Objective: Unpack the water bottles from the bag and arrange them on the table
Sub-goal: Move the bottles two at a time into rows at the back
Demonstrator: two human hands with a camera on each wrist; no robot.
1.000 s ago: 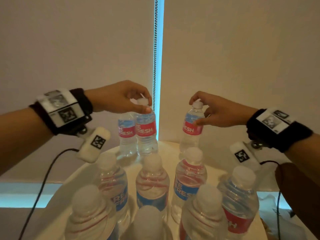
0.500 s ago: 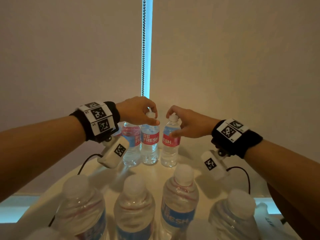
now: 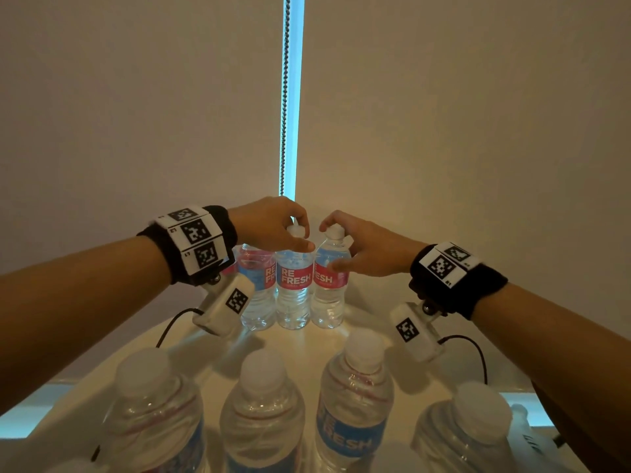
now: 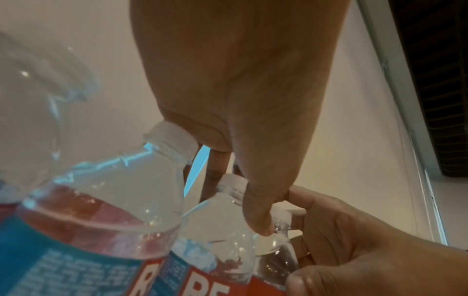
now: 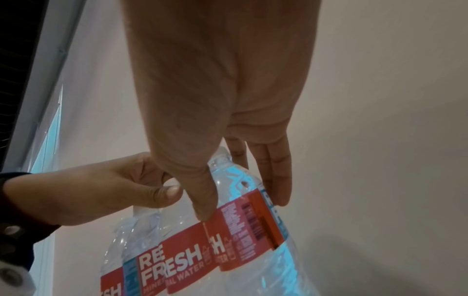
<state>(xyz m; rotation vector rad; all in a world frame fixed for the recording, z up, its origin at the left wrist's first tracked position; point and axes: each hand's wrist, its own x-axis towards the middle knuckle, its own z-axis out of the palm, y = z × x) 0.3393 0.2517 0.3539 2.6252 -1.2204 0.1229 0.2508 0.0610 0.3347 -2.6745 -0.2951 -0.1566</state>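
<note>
Head view. I take the bead chain [image 3: 284,97] of the blind as the landmark. Three Refresh water bottles stand upright in a row directly below it, at the far edge of the tabletop [image 3: 307,349]. My left hand [image 3: 269,227] pinches the cap and neck of the middle bottle [image 3: 294,285], directly under the chain. My right hand [image 3: 365,249] grasps the right bottle [image 3: 329,288], just right of the chain, index finger over the cap and thumb on the shoulder. I judge both grips are set high so the bottles can be seated close together without my knuckles striking neighbours. The third bottle [image 3: 257,285], left of the chain, is free of either hand. A nearer row of bottles [image 3: 355,404] stands well apart from the chain, toward me.

Left wrist view. My fingers [image 4: 258,210] curl round the neck of the middle bottle [image 4: 217,224]; its cap points up and its long axis is vertical, label facing me. The third bottle [image 4: 113,200] stands touching it.

Right wrist view. My thumb and fingers [image 5: 278,180] enclose the shoulder of the right bottle [image 5: 240,230]. Its long axis is upright, cap toward my palm, base down. The left hand [image 5: 106,186] grips beside it. The bag is not visible in any view.
</note>
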